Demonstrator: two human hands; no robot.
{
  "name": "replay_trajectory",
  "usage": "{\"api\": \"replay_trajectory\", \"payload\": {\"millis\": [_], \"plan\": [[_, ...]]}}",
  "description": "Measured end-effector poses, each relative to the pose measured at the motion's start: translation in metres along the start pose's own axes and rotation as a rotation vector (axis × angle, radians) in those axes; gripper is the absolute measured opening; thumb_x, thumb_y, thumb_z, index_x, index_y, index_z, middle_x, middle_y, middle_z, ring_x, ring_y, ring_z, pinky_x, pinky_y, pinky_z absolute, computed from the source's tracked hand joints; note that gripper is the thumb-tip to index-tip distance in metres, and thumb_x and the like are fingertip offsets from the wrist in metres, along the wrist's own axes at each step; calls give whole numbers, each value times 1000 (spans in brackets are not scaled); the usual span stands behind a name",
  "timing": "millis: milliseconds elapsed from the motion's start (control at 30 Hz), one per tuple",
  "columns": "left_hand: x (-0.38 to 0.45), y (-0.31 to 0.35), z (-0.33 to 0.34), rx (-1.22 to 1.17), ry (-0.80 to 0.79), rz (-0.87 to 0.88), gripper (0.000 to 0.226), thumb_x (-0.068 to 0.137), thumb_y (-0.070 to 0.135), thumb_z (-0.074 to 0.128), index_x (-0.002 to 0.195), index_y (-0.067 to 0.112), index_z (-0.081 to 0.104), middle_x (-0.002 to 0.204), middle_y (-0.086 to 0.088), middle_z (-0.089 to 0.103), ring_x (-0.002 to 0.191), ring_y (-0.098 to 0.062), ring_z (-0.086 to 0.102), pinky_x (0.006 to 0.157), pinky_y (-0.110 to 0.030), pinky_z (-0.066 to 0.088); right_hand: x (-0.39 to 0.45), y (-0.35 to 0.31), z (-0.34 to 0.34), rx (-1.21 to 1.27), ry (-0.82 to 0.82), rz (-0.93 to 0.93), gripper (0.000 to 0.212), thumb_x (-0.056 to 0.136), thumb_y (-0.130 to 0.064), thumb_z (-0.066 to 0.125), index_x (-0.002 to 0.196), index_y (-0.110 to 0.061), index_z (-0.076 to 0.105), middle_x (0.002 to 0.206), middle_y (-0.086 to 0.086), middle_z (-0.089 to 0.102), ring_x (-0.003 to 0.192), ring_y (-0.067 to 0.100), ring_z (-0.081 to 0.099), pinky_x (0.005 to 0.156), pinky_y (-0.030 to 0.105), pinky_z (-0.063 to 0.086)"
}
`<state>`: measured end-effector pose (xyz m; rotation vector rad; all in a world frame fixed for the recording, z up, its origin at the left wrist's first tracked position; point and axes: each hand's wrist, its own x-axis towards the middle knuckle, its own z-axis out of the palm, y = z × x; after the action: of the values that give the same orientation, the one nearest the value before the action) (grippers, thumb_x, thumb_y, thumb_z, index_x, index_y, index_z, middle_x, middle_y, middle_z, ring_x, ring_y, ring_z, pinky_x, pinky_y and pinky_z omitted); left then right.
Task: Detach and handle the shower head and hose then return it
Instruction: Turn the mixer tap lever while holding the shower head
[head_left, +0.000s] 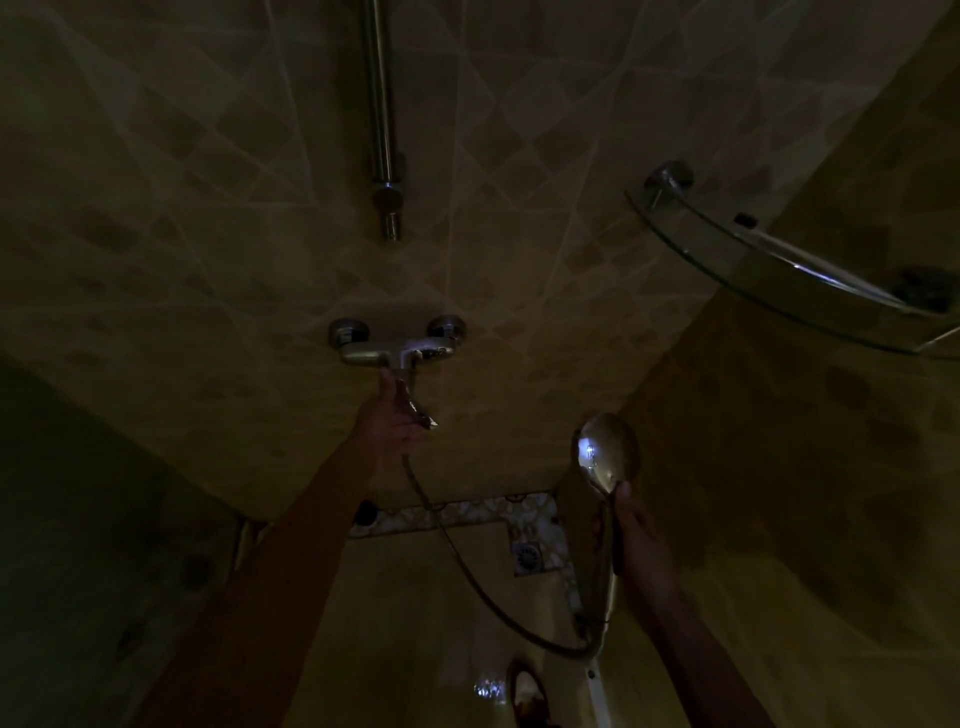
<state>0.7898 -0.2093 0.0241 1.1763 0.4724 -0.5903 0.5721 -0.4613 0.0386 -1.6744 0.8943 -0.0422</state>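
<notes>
The room is very dark. My right hand (636, 535) grips the handle of the chrome shower head (607, 457), held upright at lower right. The metal hose (467, 571) droops from the handle in a loop and rises to my left hand (397, 415). My left hand is closed around the hose's upper end, just under the wall mixer tap (397, 345). Whether the hose end is joined to the tap is hidden by my fingers.
A vertical chrome riser rail (382, 119) runs down the tiled wall above the tap. A glass corner shelf (779, 260) juts out at upper right. A floor drain (527, 556) sits in the patterned floor border below.
</notes>
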Motion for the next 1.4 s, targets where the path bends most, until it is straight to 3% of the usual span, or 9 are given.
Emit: {"api": "replay_trajectory", "payload": {"millis": [100, 233, 367, 533, 633, 867, 1033, 1233, 1400], "plan": [[7, -1, -4, 43, 9, -9, 54, 85, 68, 38, 82, 18, 58, 87, -8, 62, 82, -27, 61, 88, -50, 46, -1, -1, -3, -18, 44, -31, 63, 80, -73, 37, 67, -19, 67, 55, -6, 64, 48, 5, 55, 45, 21, 39], [10, -4, -6, 2, 9, 1, 53, 81, 68, 46, 82, 17, 61, 89, -10, 65, 85, -30, 65, 85, -51, 49, 0, -1, -7, -31, 61, -49, 61, 80, -73, 36, 71, -20, 66, 60, -6, 64, 54, 7, 57, 51, 23, 37], [11, -1, -10, 32, -31, -60, 69, 79, 71, 44, 107, 9, 57, 105, -15, 63, 96, -36, 62, 81, -57, 50, 1, 1, -16, -37, 92, -10, 61, 80, -76, 34, 84, -26, 68, 75, -4, 68, 72, 15, 63, 59, 27, 41], [8, 1, -8, -19, -59, -108, 60, 81, 70, 41, 92, 15, 59, 109, -13, 60, 104, -35, 58, 70, -52, 50, 4, -1, -24, -53, 140, -88, 58, 84, -69, 37, 58, -24, 63, 46, -8, 57, 43, 1, 51, 51, 27, 34], [8, 2, -8, -20, -47, -107, 61, 81, 69, 43, 93, 11, 59, 97, -14, 64, 108, -36, 58, 64, -51, 51, 7, 5, -29, -30, 151, -103, 61, 82, -72, 38, 64, -20, 65, 50, -6, 58, 48, 4, 53, 53, 27, 34], [4, 2, -6, -9, 2, -93, 82, 81, 69, 44, 125, 0, 49, 129, -25, 54, 103, -39, 61, 55, -46, 53, 6, 5, -32, -45, 142, -133, 65, 82, -73, 36, 66, -16, 61, 50, -8, 54, 44, 1, 49, 52, 27, 33], [3, 4, -7, -26, -39, -118, 83, 83, 69, 42, 133, 3, 45, 139, -25, 47, 123, -41, 50, 75, -54, 49, 6, 2, -33, -102, 144, -145, 65, 85, -69, 32, 68, -13, 61, 62, 4, 61, 63, 20, 58, 62, 34, 38], [3, 4, -6, -35, -16, -137, 89, 82, 70, 43, 140, 2, 37, 142, -24, 43, 126, -39, 47, 98, -55, 42, 0, -2, -33, -88, 128, -179, 61, 84, -70, 32, 64, -18, 58, 57, 0, 55, 58, 17, 54, 57, 31, 35], [0, 5, -4, 6, 14, -103, 91, 81, 70, 44, 140, 1, 37, 139, -26, 46, 119, -40, 53, 89, -50, 48, -1, -3, -32, -122, 106, -177, 65, 85, -69, 31, 71, -12, 60, 66, 6, 59, 66, 22, 56, 65, 35, 38]]}}
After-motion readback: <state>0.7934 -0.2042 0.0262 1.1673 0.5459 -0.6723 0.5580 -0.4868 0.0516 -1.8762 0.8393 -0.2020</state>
